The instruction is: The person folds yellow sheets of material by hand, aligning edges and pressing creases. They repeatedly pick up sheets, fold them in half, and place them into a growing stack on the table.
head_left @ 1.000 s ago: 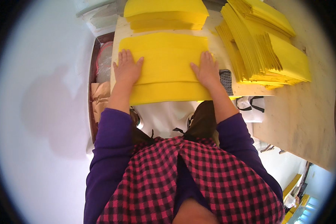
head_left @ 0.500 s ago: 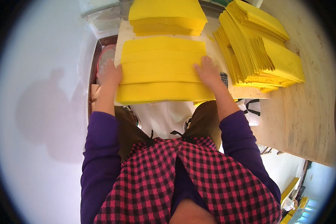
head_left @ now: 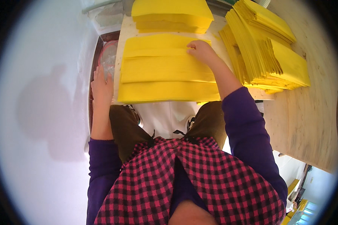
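Note:
A pile of yellow folded sheets (head_left: pixel 157 71) lies flat on the wooden table in front of me, with crosswise fold lines and stepped layers. My right hand (head_left: pixel 202 51) is over its far right part, fingers loosely bent and a little apart from the thumb. No sheet shows between them. Off the pile's left edge, my left hand (head_left: pixel 102 84) has its fingers stretched out and holds nothing. Whether my right fingertips touch the top sheet cannot be made out.
Beyond the pile stands another yellow stack (head_left: pixel 172 22). Several bundles of yellow folded sheets (head_left: pixel 259 48) lean over one another to the right on a wooden board (head_left: pixel 300 123). A pale wall (head_left: pixel 37 93) runs close along my left side.
My left hand has let go of the pile's left edge and drawn back toward me. My right hand has moved from the right edge inward and farther away, over the sheets.

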The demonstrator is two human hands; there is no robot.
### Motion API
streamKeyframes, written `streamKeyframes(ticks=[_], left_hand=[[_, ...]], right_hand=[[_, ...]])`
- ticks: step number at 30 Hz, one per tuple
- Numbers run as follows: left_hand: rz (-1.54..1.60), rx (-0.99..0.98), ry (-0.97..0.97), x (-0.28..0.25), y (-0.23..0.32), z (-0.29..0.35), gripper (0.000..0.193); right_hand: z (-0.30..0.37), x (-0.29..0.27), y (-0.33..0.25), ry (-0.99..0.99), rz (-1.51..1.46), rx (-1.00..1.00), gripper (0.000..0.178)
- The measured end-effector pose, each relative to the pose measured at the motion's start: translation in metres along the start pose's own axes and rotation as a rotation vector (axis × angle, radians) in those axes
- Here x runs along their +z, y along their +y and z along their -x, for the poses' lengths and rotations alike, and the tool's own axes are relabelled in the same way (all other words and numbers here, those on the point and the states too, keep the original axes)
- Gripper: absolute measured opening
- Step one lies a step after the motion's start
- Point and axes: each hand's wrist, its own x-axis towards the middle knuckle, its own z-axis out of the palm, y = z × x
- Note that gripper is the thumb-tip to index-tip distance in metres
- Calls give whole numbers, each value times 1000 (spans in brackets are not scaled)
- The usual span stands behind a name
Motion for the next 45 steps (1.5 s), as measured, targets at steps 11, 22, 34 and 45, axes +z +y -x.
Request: streamKeyframes(ticks=[11, 22, 34, 45], left_hand=[[183, 58, 71, -13, 8, 24, 49], [550, 197, 220, -28, 56, 36, 29], [1734, -249, -407, -50, 150, 74, 35], [1962, -795, -246, -1, 130, 103, 36]], right_hand=[[-32, -14, -9, -311, 98, -123, 31], [7, -53, -50, -56, 152, -186, 19], [104, -77, -101, 620, 307, -583, 12], [172, 42, -59, 595, 125, -607, 15]])
